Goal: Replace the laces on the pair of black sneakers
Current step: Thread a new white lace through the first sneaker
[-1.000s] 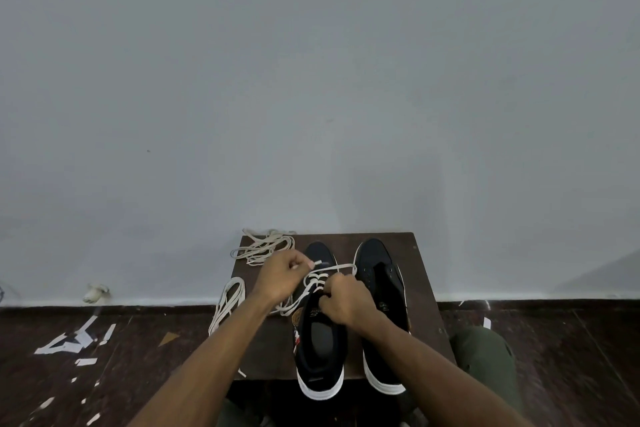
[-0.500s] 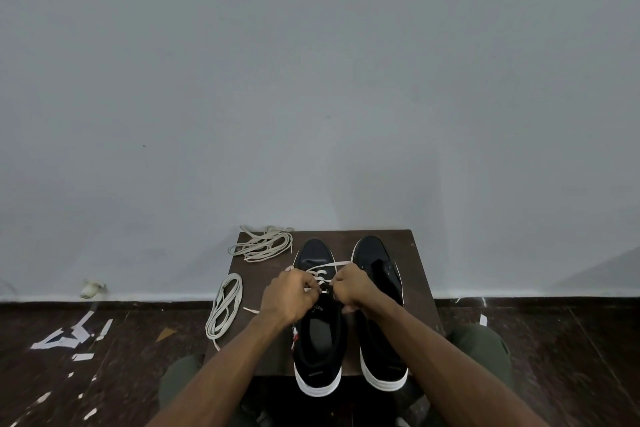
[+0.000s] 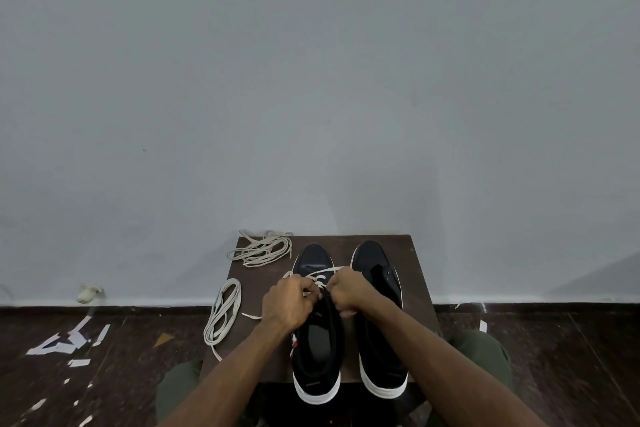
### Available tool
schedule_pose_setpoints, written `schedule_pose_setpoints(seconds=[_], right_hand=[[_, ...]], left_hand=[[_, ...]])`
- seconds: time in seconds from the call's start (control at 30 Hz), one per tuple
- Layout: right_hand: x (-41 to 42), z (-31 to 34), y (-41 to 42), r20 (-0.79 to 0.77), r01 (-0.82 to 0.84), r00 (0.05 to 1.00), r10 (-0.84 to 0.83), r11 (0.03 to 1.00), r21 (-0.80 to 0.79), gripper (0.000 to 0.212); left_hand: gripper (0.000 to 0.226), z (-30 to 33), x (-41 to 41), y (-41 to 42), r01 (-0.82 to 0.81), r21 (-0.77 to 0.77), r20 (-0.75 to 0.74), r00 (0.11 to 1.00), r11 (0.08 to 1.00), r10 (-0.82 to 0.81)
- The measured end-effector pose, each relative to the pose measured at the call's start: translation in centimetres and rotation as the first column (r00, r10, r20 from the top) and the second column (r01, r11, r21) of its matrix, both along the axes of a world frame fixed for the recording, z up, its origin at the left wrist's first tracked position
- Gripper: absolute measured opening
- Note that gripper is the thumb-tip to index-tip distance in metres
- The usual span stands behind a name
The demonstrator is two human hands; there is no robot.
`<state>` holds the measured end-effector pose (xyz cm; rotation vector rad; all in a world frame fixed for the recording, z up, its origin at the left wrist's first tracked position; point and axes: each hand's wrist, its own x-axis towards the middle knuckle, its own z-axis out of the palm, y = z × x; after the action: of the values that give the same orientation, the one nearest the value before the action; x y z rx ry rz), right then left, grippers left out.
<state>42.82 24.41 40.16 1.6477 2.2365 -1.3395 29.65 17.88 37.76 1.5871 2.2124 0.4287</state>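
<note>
Your left hand point(image 3: 289, 302) and right hand point(image 3: 348, 291) both pinched the white lace point(image 3: 320, 276) over the left sneaker point(image 3: 317, 354), beside its unlaced mate point(image 3: 379, 333) on a small table point(image 3: 414, 274).

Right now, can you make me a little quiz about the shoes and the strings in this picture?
1. True or false: both sneakers already have laces through them.
2. Which sneaker are the left hand and right hand working on? A) the left sneaker B) the right sneaker C) neither
3. Fill in: besides the lace in the hands, ___ loose bundles of laces lie on the small brown table.

Key
1. False: the right sneaker shows bare eyelets and no lace.
2. A: both hands pinch the white lace over its tongue.
3. Two: a tangled bundle at the far left corner and a looped bundle at the left edge.
</note>
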Motion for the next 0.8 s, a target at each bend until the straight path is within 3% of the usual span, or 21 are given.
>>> schedule_pose_setpoints(seconds=[0.1, 0.2, 0.3, 0.37, 0.4, 0.43, 0.47, 0.5, 0.53, 0.57, 0.6, 0.63, 0.67, 0.7, 0.73, 0.77, 0.8], right_hand=[[-0.2, -0.1, -0.6, 0.131, -0.143, 0.985, 0.116, 0.964, 0.223, 0.013], [-0.3, 0.1, -1.1, 0.228, -0.222, 0.962, 0.150, 0.918, 0.329, 0.025], [0.4, 2.0, 0.3, 0.237, -0.209, 0.964, 0.117, 0.888, 0.411, 0.026], [1.4, 4.5, 2.4, -0.016, 0.035, 0.999, -0.031, 0.905, 0.424, 0.018], [2.0, 6.1, 3.5, -0.269, 0.236, 0.951, -0.153, 0.921, 0.310, 0.016], [2.7, 7.9, 4.4, -0.531, 0.414, 0.790, -0.307, 0.906, 0.092, 0.018], [3.3, 9.8, 5.2, -0.708, 0.493, 0.541, -0.454, 0.853, -0.170, 0.019], [4.0, 11.5, 5.9, -0.786, 0.480, 0.294, -0.544, 0.795, -0.371, 0.018], [4.5, 12.8, 6.3, -0.804, 0.451, 0.113, -0.584, 0.751, -0.483, 0.016], [4.7, 13.6, 6.6, -0.806, 0.447, 0.017, -0.591, 0.726, -0.523, 0.015], [4.7, 13.8, 6.7, -0.820, 0.491, 0.025, -0.573, 0.721, -0.489, 0.015], [4.4, 13.3, 6.6, -0.840, 0.552, 0.125, -0.528, 0.741, -0.383, 0.017], [3.8, 12.3, 6.2, -0.838, 0.592, 0.310, -0.449, 0.781, -0.200, 0.019], [3.2, 10.7, 5.5, -0.758, 0.549, 0.560, -0.334, 0.835, 0.038, 0.020], [2.8, 8.8, 4.7, -0.560, 0.386, 0.810, -0.175, 0.877, 0.285, 0.017], [2.4, 6.9, 3.8, -0.261, 0.124, 0.965, -0.001, 0.882, 0.455, 0.014], [2.2, 5.1, 2.7, 0.028, -0.140, 0.989, 0.147, 0.846, 0.515, 0.017]], left_hand=[[0.011, -0.3, 0.0, -0.1, 0.005, 0.031, 0.041, 0.999, 0.999, -0.007], [0.009, -0.8, -0.3, -0.3, 0.024, 0.086, 0.050, 0.998, 0.996, -0.028], [0.027, -0.7, -1.0, -0.8, 0.040, 0.149, 0.056, 0.997, 0.988, -0.049], [0.039, -0.6, -2.0, -1.0, 0.031, 0.165, 0.095, 0.994, 0.986, -0.047], [0.040, -0.6, -2.5, -1.1, 0.016, 0.164, 0.126, 0.991, 0.986, -0.037], [0.037, -0.6, -2.9, -1.2, -0.007, 0.160, 0.161, 0.987, 0.987, -0.019], [0.034, -0.7, -3.3, -1.3, -0.036, 0.149, 0.201, 0.980, 0.988, 0.006], [0.034, -0.8, -3.6, -1.3, -0.064, 0.130, 0.245, 0.969, 0.989, 0.030], [0.034, -1.1, -3.8, -1.2, -0.082, 0.109, 0.292, 0.955, 0.991, 0.047], [0.033, -1.4, -3.8, -1.2, -0.086, 0.088, 0.335, 0.941, 0.992, 0.052], [0.030, -1.6, -3.7, -1.1, -0.079, 0.075, 0.372, 0.927, 0.994, 0.046], [0.027, -1.8, -3.6, -1.1, -0.065, 0.066, 0.401, 0.916, 0.996, 0.033], [0.023, -2.0, -3.5, -1.1, -0.047, 0.059, 0.418, 0.908, 0.997, 0.018], [0.019, -2.1, -3.4, -1.2, -0.030, 0.055, 0.425, 0.905, 0.998, 0.004], [0.017, -2.2, -3.3, -1.2, -0.018, 0.057, 0.427, 0.904, 0.998, -0.008], [0.016, -2.2, -3.2, -1.1, -0.009, 0.060, 0.430, 0.903, 0.998, -0.018], [0.016, -2.1, -3.1, -1.2, -0.004, 0.062, 0.437, 0.899, 0.998, -0.024]])
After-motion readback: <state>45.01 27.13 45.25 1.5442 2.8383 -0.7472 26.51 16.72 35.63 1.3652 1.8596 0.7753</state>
